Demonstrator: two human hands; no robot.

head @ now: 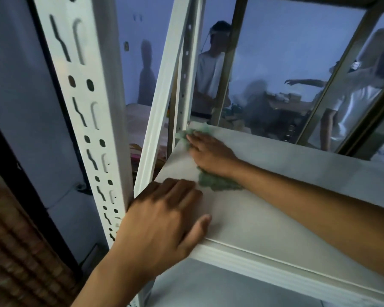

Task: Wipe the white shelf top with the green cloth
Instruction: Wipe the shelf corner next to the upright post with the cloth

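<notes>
The white shelf top (pixel 275 209) runs from the lower middle towards the right. A green cloth (pixel 217 183) lies on its far left part, near the back corner. My right hand (pixel 208 154) presses flat on the cloth with straight fingers; green fabric shows beyond the fingertips and under the wrist. My left hand (pixel 164 218) rests flat on the shelf's near left corner, fingers straight, thumb along the front edge.
A white perforated upright post (pixel 82 111) stands at the left, and a second slanted post (pixel 164 96) rises by the cloth. Behind the shelf is a glass pane with metal frames (pixel 333 85), through which people and a table show. A lower shelf (pixel 208 284) lies underneath.
</notes>
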